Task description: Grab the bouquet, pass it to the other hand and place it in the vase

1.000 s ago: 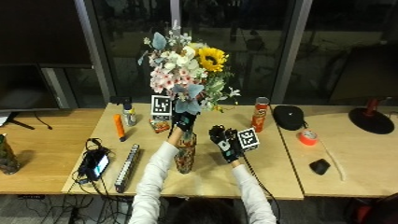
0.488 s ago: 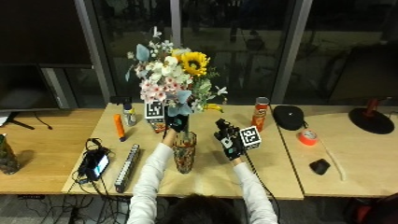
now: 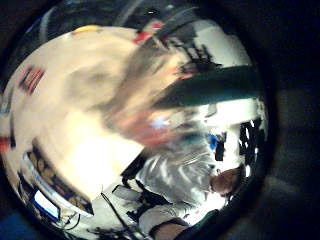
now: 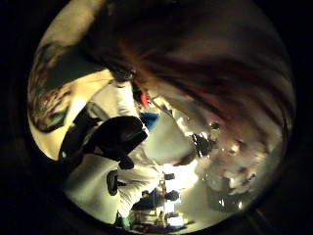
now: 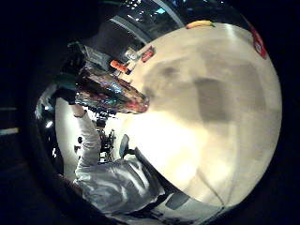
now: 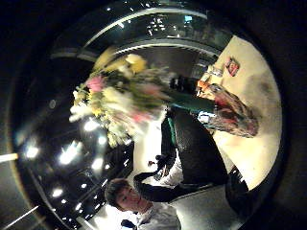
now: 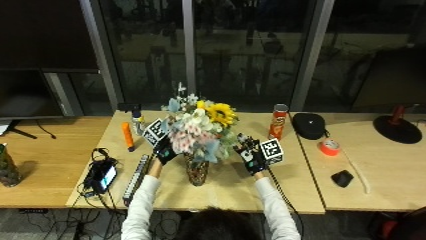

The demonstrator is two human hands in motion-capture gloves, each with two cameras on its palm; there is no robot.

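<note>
A mixed bouquet (image 7: 196,126) with a sunflower, pink and white blooms stands low over a patterned vase (image 7: 197,171) on the wooden table (image 7: 60,170); its stems reach down into the vase. My left hand (image 7: 164,150) is at the bouquet's left side under the flowers and holds the stems. My right hand (image 7: 251,156) hovers to the right of the vase, fingers spread, holding nothing. The right thumb side palm view shows the bouquet (image 6: 120,96), its green stems and the vase (image 6: 232,115). The vase (image 5: 110,91) also appears in the right little finger side palm view.
A red can (image 7: 277,121) stands behind my right hand. An orange bottle (image 7: 126,136), a power strip (image 7: 136,172) and a device with cables (image 7: 100,175) lie to the left. At the right are a black pouch (image 7: 308,125), a red tape roll (image 7: 329,147) and a small black object (image 7: 342,178).
The bouquet came down from high above the vase, and its stems now sit in the vase. My left hand sank with it. My right hand stayed beside the vase.
</note>
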